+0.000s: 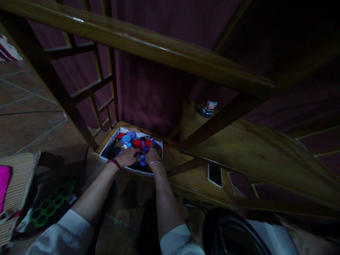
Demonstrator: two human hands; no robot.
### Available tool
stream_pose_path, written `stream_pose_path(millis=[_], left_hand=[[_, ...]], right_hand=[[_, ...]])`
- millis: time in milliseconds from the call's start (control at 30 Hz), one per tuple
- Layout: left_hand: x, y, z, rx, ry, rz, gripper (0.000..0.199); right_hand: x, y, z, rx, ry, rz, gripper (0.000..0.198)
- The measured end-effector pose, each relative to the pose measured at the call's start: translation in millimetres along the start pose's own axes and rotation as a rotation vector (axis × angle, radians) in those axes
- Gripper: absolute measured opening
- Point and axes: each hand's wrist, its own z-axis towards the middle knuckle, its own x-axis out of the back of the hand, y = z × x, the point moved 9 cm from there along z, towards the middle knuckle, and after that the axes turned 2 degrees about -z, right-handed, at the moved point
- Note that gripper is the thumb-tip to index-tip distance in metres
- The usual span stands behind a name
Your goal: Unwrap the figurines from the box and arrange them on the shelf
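Observation:
A shallow white box [105, 150] stands on the wooden shelf, holding small red, blue, purple and black pieces whose kind I cannot make out. My left hand [129, 157], with a red bead bracelet at the wrist, reaches over the near rim. Its fingers are bent and pressed together among the pieces. Beside it, toward the box's right end, my right hand [153, 153] wears a thin metal bangle. Its fingers are curled down onto purple and red pieces; what lies between the fingertips is hidden. A light blue round piece [125, 139] and a red piece [137, 143] lie beyond the hands.
A wooden rail [148, 53] crosses above the box, with lattice bars at left. A phone [215, 175] lies on the shelf at right. A small figurine [206, 112] stands on a raised board. Low at left are a green tray with round holes [53, 203] and a woven seat [22, 191].

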Motion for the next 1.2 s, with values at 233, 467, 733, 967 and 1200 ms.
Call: stream_pose_path(millis=[233,467,733,967,1200], left_hand=[[0.4,-0.3,-1.4,-0.006,0.007,-0.032,0.033],[-0.1,-3.5,-1.3,-0.026,0.004,-0.022,0.035],[-0.6,-3.8,-2.0,-0.025,-0.005,-0.004,0.035],[-0.2,-1.3,-1.2,-0.018,0.010,0.009,0.034],[1.8,-4.3,1.0,-0.033,0.051,0.001,0.036]], right_hand=[[-3.9,10.0,7.7,-0.080,0.040,0.033,0.042],[-2.0,14.8,7.8,-0.171,0.124,0.105,0.043],[-3.6,13.3,8.1,-0.177,0.070,0.086,0.061],[-7.3,25.0,9.0,-0.237,0.115,0.215,0.061],[-8.9,27.7,10.4,-0.284,0.087,0.211,0.064]])
